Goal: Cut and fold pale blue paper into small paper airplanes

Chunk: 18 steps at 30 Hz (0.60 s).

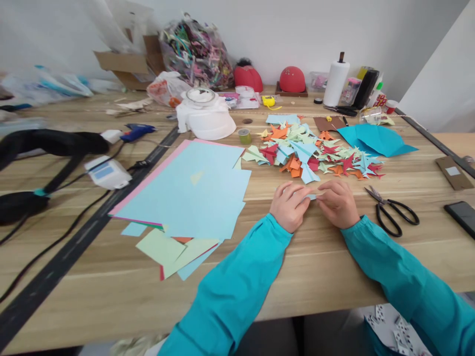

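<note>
Between my hands, low over the wooden table, is a small piece of light blue paper, mostly hidden by my fingers. My left hand holds its left side, fingers closed together. On the other side my right hand pinches the paper's right edge. Just beyond my hands lies a heap of folded paper shapes in light blue, pale green, orange and red. Scissors with black handles rest to the right of my right hand, blades apart. Left of my hands lies a stack of light blue sheets.
Green paper pieces stick out below the stack. A roll of tape stands near the heap. A turquoise sheet lies behind right, a phone at the right edge. Cables and a blue glue gun lie left.
</note>
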Tool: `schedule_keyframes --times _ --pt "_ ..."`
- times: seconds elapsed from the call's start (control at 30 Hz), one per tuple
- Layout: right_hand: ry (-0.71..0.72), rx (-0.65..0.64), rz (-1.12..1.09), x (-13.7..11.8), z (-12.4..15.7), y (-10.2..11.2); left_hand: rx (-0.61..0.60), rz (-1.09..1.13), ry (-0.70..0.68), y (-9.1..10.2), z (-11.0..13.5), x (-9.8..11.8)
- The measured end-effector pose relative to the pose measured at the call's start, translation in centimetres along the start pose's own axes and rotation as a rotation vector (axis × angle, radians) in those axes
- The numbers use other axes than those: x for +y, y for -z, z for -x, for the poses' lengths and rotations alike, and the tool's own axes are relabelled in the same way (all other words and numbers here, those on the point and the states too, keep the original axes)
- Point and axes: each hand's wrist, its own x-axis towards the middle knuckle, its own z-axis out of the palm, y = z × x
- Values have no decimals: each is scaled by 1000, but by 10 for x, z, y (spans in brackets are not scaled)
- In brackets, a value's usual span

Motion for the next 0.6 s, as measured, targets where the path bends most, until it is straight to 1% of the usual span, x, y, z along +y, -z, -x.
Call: schedule_keyframes --times 0.17,0.33,0.43,0.5,0.6 --pt "-39 6 14 3 -1 1 13 -90 -14 1 -1 -2" --pt "-63 -7 43 7 0 0 -20 -19 37 3 -1 -4" --pt "-80 -8 59 13 1 -1 11 -26 32 5 -1 -5" --pt "-103 31 63 18 0 0 56 -34 43 7 -1 -7" --pt "-120 151 29 20 -2 2 75 -47 77 9 -1 -8"
